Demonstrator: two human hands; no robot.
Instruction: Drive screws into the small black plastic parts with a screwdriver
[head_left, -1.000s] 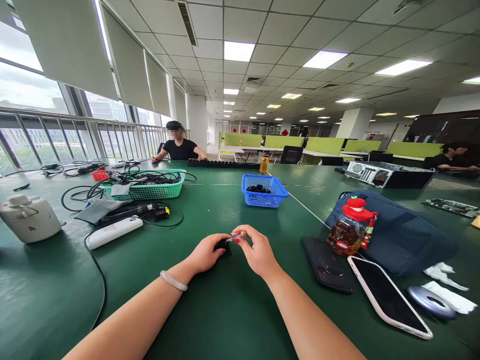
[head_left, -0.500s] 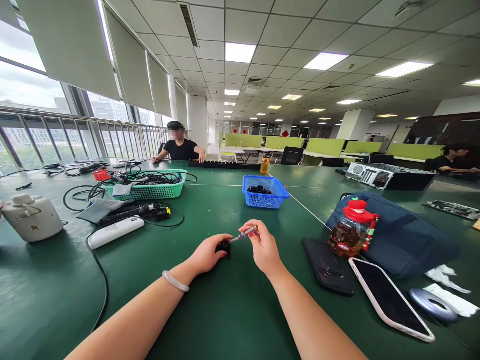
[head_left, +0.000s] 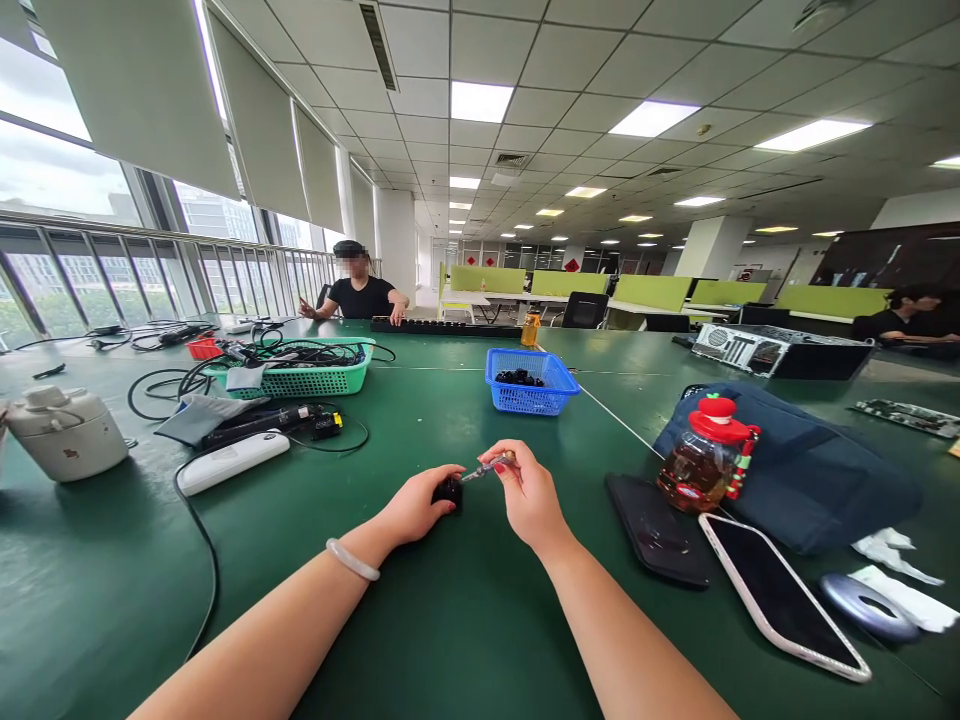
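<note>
On the green table, my left hand (head_left: 420,505) is closed around a small black part (head_left: 449,492), its thumb and fingers on either side; the part's exact kind cannot be made out. Pinched in my right hand (head_left: 526,492) is a screwdriver (head_left: 480,470) with a clear handle. Its metal tip slants down to the left and meets, or nearly meets, the top of the black part. Straight beyond my hands stands a blue basket (head_left: 534,402) holding several small black pieces (head_left: 519,378).
A green basket (head_left: 307,382) of cables and a white power strip (head_left: 234,463) lie left. To the right are a black pouch (head_left: 656,530), a phone (head_left: 784,595), a red-lidded bottle (head_left: 697,470) and a dark blue bag (head_left: 817,470). A person (head_left: 356,290) sits across the table.
My hands and the screwdriver stay almost in place, with the tip still at the black part. Across the table, the seated person has raised one hand off the tabletop.
</note>
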